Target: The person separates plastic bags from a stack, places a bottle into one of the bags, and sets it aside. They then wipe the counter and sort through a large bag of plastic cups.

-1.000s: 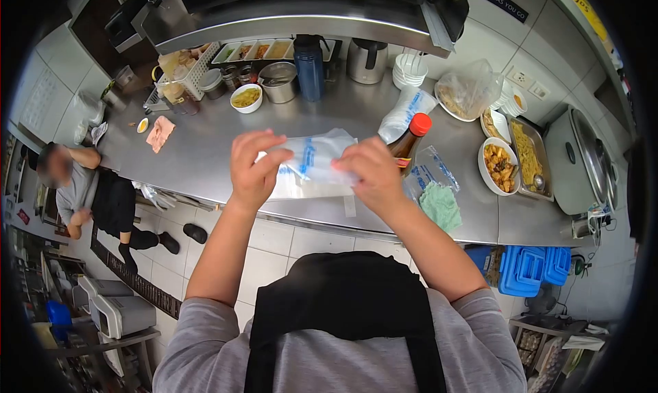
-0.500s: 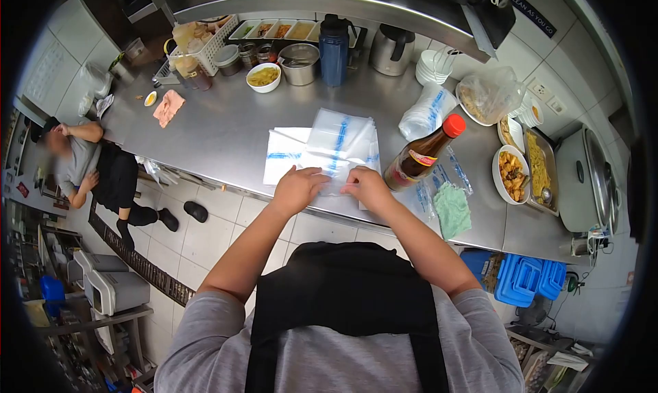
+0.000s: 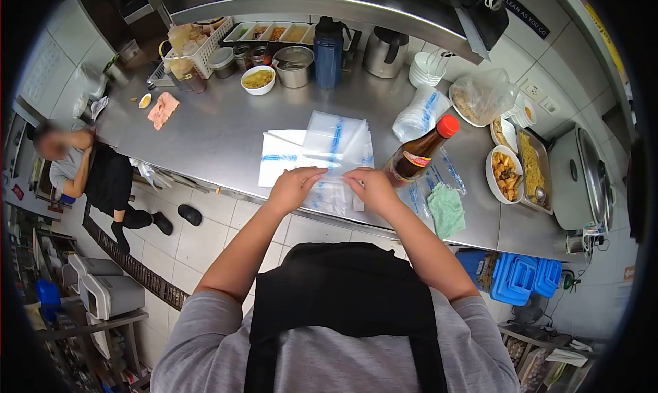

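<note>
A clear plastic bag with a blue printed stripe lies in front of me, partly over white sheets with blue print. My left hand pinches the bag's near part between thumb and fingers. Opposite it, my right hand also has its fingertips closed on the bag. Some of the clear film shows between and below my hands, close to the counter's front edge. Just right of my right hand stands a brown sauce bottle with a red cap. Crumpled clear film and a green cloth lie beyond it.
On the steel counter, a roll of bags, a blue flask and a bowl of pickles stand behind. Food bowls sit right. A person is at the left beside the counter.
My fingertips have come together in a pinch on the bag, and more of its film shows below my hands. The view has shifted slightly. The person at left has changed arm position.
</note>
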Demonstrator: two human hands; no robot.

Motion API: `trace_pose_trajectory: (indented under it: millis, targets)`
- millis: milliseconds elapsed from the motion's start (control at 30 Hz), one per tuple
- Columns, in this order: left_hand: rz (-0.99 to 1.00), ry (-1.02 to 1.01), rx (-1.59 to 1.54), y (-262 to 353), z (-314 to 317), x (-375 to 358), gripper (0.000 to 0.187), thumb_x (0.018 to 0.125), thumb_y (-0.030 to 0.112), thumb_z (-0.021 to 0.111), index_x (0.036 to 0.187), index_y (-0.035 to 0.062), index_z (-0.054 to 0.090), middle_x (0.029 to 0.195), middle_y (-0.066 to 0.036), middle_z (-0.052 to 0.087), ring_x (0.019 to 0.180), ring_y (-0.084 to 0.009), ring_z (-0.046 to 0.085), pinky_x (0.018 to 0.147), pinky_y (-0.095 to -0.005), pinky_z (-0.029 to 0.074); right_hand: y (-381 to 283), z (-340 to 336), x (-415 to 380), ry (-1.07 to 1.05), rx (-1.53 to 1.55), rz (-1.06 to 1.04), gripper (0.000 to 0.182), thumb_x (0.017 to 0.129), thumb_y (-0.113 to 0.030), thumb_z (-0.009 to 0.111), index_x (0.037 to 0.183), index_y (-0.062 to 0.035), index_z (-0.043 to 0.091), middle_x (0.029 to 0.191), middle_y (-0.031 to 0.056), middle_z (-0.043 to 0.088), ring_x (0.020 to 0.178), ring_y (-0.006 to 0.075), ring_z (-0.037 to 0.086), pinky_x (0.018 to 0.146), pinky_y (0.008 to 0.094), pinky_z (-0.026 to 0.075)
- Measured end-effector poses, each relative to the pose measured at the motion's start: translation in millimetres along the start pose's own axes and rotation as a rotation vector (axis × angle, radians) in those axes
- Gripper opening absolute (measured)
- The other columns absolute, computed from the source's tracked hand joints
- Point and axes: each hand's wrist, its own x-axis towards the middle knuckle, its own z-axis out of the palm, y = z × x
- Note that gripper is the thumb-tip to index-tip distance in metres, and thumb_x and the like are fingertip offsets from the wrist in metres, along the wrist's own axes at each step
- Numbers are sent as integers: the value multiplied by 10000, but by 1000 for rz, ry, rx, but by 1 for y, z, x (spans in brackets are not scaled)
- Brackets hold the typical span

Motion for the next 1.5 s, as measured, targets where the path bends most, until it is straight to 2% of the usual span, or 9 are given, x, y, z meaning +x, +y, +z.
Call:
trace_pose_trajectory:
  millis: [133, 200, 367, 467, 567, 733, 800, 1000, 1500]
  targets:
    - [43, -4, 303, -13, 9, -8, 353, 893, 132, 553, 1233, 204, 621, 1256, -70, 612, 1155, -270, 577, 1017, -510, 396, -4, -11, 1, 31, 10, 77, 218, 842, -183, 696, 980, -15, 684, 825, 114, 676, 736, 233, 632, 709, 314, 490]
    - [36, -23, 375, -17, 14, -10, 405, 875, 119, 558, 1264, 224, 593, 1303, -56, 579, 1202, -262, 544, 1038, -538, 362, -3, -12, 4, 24, 263, 250, 163, 845, -129, 707, 972, -30, 679, 758, 34, 635, 706, 88, 554, 644, 241, 454]
    - [18, -30, 579, -29, 20, -6, 488, 836, 102, 592, 1306, 224, 551, 1439, -37, 454, 1320, -267, 433, 1078, -561, 306, -37, -39, -5, 132, 496, 257, 141, 831, -127, 724, 883, -11, 664, 738, 10, 612, 712, 83, 527, 646, 241, 437]
    - [46, -215, 680, -28, 5, -5, 680, 789, 268, 702, 1410, 210, 432, 1517, -101, 322, 1398, -329, 296, 1102, -573, 253, -56, -61, -17, 248, 256, 163, 122, 836, -125, 717, 882, -24, 664, 726, 17, 599, 685, 103, 528, 628, 256, 433]
    - [13, -423, 368, 4, -44, -4, 1221, 583, 529, 837, 1520, 139, 157, 1553, -216, 160, 1429, -398, 163, 1129, -543, 197, -66, -76, -24, 346, 54, 51, 101, 839, -120, 710, 884, -40, 668, 720, 29, 583, 642, 126, 519, 604, 268, 422]
    - [394, -79, -108, 100, -63, 5, 1032, 632, 338, 854, 1470, 102, 299, 1492, -182, 317, 1368, -335, 333, 1094, -397, 330, -80, -78, -23, 337, 64, 34, 106, 841, -113, 714, 875, -33, 655, 730, 6, 589, 597, 119, 508, 575, 261, 410]
    - [432, -42, -140, 136, -57, 5, 723, 739, 210, 784, 1370, 85, 454, 1310, -163, 522, 1187, -314, 529, 966, -381, 449, -78, -70, -25, 283, 656, 103, 104, 861, -89, 698, 924, -22, 652, 753, -18, 593, 611, 88, 502, 563, 239, 398]
    - [525, 92, -291, 135, -31, 16, 340, 852, 32, 634, 1189, 68, 619, 1026, -124, 624, 899, -258, 622, 774, -344, 499, -97, -102, -41, 183, 1133, 305, 109, 929, -101, 610, 855, -21, 605, 735, -27, 571, 627, 43, 467, 567, 201, 371]
    - [773, 222, -129, 158, -2, 23, 452, 773, 60, 728, 1208, 134, 629, 769, -57, 565, 678, -222, 572, 566, -297, 467, -81, -106, -70, 433, 388, 114, 325, 997, -224, 518, 740, -25, 496, 620, -31, 432, 597, 66, 367, 533, 252, 327]
